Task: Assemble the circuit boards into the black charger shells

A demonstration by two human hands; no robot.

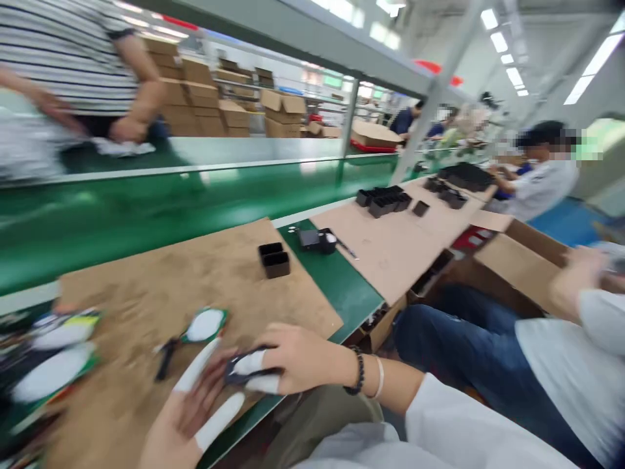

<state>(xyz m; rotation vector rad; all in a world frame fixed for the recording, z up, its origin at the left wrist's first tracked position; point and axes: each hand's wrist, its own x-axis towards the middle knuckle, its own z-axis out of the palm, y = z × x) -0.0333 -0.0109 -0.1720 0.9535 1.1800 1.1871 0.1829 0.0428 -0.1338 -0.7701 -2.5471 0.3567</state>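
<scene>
My right hand (293, 358), with white finger covers on its fingertips, grips a small dark, flat-edged part (235, 369) over the brown board. A black bead bracelet and a pale band circle that wrist. Just left of the part is my left hand (190, 404), its covered thumb and index finger spread apart and its palm turned toward the part; whether it touches the part is unclear. Beyond the left fingertips lies a round white piece with a green edge (205, 325), beside a short black piece (167, 358).
A brown board (146, 286) covers my bench, with a black two-compartment holder (274, 260) at its far side. More green-edged white pieces (53, 374) pile up at left. A co-worker in jeans (454, 352) sits close at right near an open carton (517, 260). A green conveyor (146, 215) runs behind.
</scene>
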